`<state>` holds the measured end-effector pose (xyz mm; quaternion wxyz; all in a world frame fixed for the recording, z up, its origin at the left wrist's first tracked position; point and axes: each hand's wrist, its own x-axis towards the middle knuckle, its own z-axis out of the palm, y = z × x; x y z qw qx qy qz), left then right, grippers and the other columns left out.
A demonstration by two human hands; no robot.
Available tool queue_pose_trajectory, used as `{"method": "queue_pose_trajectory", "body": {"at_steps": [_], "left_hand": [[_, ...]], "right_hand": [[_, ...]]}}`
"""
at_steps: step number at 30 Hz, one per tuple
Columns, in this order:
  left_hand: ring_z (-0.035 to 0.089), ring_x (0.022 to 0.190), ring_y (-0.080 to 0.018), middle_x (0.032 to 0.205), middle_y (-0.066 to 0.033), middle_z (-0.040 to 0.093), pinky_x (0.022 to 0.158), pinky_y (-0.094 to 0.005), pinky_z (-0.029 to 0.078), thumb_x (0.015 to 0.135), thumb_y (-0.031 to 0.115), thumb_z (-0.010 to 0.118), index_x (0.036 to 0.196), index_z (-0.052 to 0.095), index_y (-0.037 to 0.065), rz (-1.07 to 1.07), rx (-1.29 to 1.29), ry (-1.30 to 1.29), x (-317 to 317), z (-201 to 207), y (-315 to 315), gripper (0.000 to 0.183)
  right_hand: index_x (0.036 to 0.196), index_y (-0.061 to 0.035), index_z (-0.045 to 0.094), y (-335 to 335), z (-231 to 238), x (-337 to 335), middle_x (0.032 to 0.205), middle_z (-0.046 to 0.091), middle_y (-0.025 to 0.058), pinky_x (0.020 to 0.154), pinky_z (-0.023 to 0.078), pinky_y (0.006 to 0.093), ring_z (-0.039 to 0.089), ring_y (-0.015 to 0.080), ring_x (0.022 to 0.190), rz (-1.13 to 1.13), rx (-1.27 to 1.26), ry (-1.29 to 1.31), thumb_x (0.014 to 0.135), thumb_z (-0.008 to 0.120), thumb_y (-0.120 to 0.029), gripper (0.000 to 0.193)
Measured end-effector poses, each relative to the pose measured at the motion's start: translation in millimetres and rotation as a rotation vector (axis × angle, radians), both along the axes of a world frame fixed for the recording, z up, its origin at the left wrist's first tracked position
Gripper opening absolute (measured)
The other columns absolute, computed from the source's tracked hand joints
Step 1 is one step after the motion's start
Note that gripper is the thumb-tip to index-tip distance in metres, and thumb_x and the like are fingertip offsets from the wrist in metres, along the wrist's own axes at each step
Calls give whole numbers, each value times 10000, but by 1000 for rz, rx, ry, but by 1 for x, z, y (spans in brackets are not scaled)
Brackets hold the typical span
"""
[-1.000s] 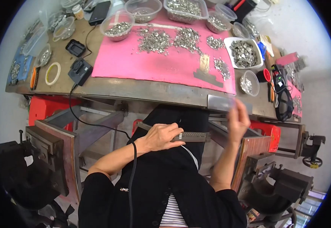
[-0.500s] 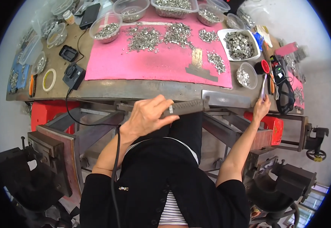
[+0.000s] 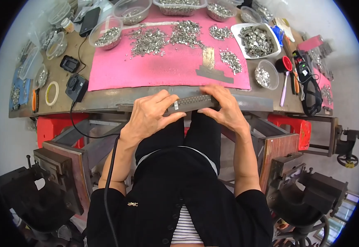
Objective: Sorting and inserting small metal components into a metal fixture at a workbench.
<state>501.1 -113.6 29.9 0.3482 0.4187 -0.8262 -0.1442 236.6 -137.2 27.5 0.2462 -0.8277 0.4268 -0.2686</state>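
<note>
My left hand grips the left end of a dark grey metal bar between thumb and fingers. Along the bar's upper side runs a row of small notches or pieces, too fine to tell apart. A small shiny metal piece shows beside my left fingertips. My right hand is closed round the bar's right end, fingers over the far side and thumb on the near side. Both hands hold the bar level at the bench's front edge, above my lap. A thin tool with a lavender handle lies on the bench to the right.
A pink mat carries heaps of small metal parts. Behind it stand clear plastic tubs; a white tray of parts sits right. A black charger trails a cable past my left arm. Vises flank me.
My right hand has let go of the lavender-handled tool, leaving it on the bench, and has moved left onto the bar's right end. My left hand still holds the bar.
</note>
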Motion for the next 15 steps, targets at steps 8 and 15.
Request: {"method": "queue_pose_trajectory", "body": {"at_steps": [8, 15], "left_hand": [[618, 735, -245, 898, -53, 584, 684, -380, 513, 740, 293, 830, 1071, 694, 76, 94, -30, -83, 6, -5, -11, 418], [605, 802, -263, 939, -86, 537, 708, -395, 510, 727, 302, 837, 1085, 720, 111, 144, -48, -90, 4, -30, -30, 422]], "right_hand": [[1163, -52, 658, -7, -17, 10, 1078, 591, 110, 795, 519, 369, 621, 287, 951, -121, -73, -36, 716, 841, -84, 484], [1184, -47, 643, -13, -41, 13, 1119, 550, 129, 837, 517, 413, 591, 326, 995, -194, -137, -29, 737, 835, -103, 489]]}}
